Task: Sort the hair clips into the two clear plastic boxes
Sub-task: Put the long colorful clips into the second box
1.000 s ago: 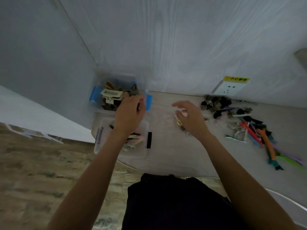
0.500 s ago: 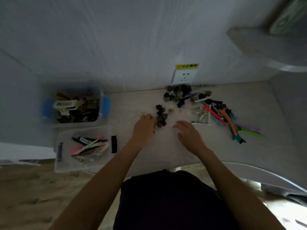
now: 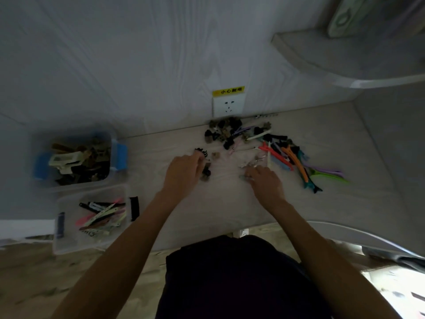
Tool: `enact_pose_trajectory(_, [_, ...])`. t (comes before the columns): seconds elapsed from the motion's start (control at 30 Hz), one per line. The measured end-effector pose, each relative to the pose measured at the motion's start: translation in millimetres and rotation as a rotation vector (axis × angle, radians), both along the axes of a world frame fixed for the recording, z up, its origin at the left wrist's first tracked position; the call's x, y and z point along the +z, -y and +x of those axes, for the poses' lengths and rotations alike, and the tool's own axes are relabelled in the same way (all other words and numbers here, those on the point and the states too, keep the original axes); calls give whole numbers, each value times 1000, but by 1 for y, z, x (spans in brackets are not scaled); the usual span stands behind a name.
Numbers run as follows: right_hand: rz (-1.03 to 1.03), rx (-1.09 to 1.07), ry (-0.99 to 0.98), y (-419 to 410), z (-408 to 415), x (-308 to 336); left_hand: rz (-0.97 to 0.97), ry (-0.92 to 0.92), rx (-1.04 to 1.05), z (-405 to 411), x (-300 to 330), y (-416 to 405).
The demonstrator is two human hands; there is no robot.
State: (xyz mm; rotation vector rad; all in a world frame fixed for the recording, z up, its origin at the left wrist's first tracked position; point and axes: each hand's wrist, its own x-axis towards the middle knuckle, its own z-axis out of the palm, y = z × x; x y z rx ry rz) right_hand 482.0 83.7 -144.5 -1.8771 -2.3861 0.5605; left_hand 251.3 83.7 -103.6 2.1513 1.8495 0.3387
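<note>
Black claw clips [image 3: 205, 168] sit under the left hand's [image 3: 181, 172] curled fingers; whether it pinches one I cannot tell. Mid-frame, the right hand [image 3: 264, 181], fingers spread, paws clear clips [image 3: 251, 162]. Picking is underway; next comes carrying them to the boxes [image 3: 76, 157] at left.

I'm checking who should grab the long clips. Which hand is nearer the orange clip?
Right. The right hand lies just left of the orange clip; the left hand is farther left, by small black claw clips.
</note>
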Motion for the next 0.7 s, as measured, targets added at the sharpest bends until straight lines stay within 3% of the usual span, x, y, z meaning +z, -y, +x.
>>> enact_pose_trajectory(0.13, [-44, 84, -29, 4, 12, 4, -31, 106, 11, 40, 5, -26])
enact_pose_trajectory(0.27, [-58, -86, -179, -4, 36, 16, -122, 102, 4, 74, -15, -57])
enact_pose_trajectory(0.53, [-28, -97, 33, -46, 44, 14, -200, -98, -18, 97, -34, -83])
enact_pose_trajectory(0.7, [-64, -75, 18, -49, 30, 15, -129, -100, 3, 96, -39, -75])
